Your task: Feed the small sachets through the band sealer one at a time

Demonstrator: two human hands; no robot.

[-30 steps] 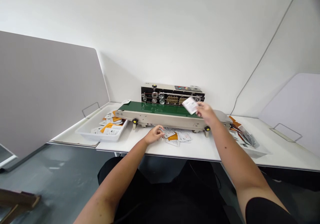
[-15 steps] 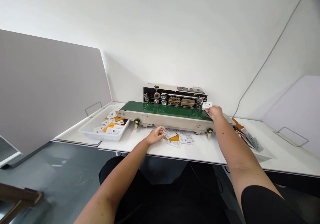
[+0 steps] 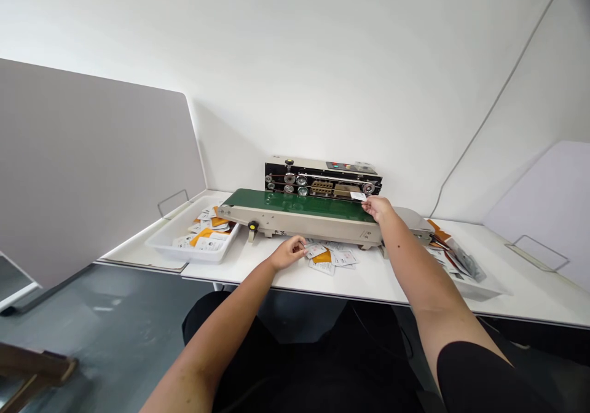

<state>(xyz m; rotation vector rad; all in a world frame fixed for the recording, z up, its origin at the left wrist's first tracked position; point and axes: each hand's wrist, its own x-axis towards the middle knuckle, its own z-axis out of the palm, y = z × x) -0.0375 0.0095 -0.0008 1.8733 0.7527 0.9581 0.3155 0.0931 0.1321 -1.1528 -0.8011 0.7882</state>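
My right hand (image 3: 377, 207) pinches a small white printed packet (image 3: 358, 196) by its right end. It holds the packet above the green conveyor belt (image 3: 299, 202), in front of the rollers of the band sealing machine (image 3: 322, 176). Lower down, in front of the conveyor, my left hand (image 3: 289, 253) is closed, with thumb and fingertips on the edge of another white packet (image 3: 316, 251). Under and beside that one lies a loose pile of white and orange packets (image 3: 343, 257) on the white table (image 3: 258, 265).
To the left, a white plastic bin (image 3: 184, 254) holds several white and orange packets. Another bin (image 3: 479, 290) with packets stands right of the conveyor. The conveyor's black knob (image 3: 252, 226) juts out toward me. A grey partition (image 3: 101, 161) stands at the left.
My right hand has moved left along the conveyor with its packet, from the sealer's right end to in front of its rollers. My left hand has barely moved.
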